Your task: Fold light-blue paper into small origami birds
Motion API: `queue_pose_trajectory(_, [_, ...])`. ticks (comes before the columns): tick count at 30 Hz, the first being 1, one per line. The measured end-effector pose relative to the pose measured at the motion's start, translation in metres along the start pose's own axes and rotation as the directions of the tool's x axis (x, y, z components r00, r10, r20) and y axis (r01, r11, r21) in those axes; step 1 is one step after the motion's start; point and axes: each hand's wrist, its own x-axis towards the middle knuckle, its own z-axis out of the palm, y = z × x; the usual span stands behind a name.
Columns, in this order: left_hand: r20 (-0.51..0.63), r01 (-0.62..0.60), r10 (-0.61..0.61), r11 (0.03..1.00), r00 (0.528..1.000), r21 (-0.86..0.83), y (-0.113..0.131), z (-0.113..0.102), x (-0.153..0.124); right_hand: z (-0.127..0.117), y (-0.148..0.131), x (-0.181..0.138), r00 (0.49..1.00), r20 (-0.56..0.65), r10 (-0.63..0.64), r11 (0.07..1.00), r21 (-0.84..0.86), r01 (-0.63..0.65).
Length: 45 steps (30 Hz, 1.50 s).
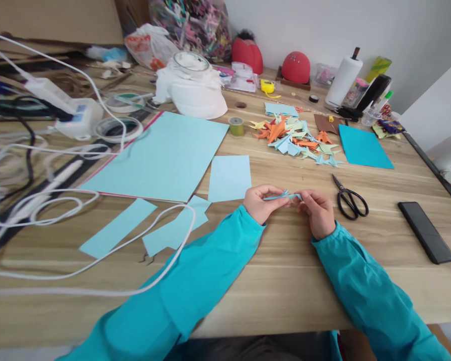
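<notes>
Between my two hands, just above the wooden table, is a small folded light-blue paper [285, 195], narrow and pointed in shape. My left hand [263, 201] pinches its left part between thumb and fingers. At its right end, my right hand [317, 210] grips the paper with thumb and forefinger. Part of the folding is hidden by my fingers. A square sheet of light-blue paper [230, 178] lies by my left hand. Black-handled scissors [349, 198] rest to the right of my right hand. Beyond my hands is a pile of folded paper cranes [289, 135] in orange, blue, yellow and green.
A large light-blue sheet [165, 155] and paper offcuts [118, 228] lie left. White cables [97, 271] loop across the left side, near my left sleeve. A phone [426, 231] lies right. A thread spool [236, 126] and bright-blue paper [365, 145] are farther back.
</notes>
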Motion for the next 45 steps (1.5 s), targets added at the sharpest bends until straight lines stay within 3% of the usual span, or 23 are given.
queue_pose_trajectory(22, [0.036,0.007,-0.009,0.999,0.999,0.05,0.0023,0.0008,-0.0023,-0.0013,0.0018,0.001,0.995,0.002,-0.1,0.962,-0.254,0.097])
queue_pose_trajectory(31, [0.012,0.013,-0.013,1.0,1.0,-0.001,-0.0002,0.0001,0.0001,0.002,-0.0034,-0.0012,0.999,-0.028,-0.02,0.992,-0.123,0.016])
queue_pose_trajectory(45, [-0.008,0.03,-0.03,1.0,1.0,0.0,0.0032,0.001,-0.0007,0.0025,-0.0035,-0.0009,0.996,0.012,-0.089,0.962,-0.26,0.089])
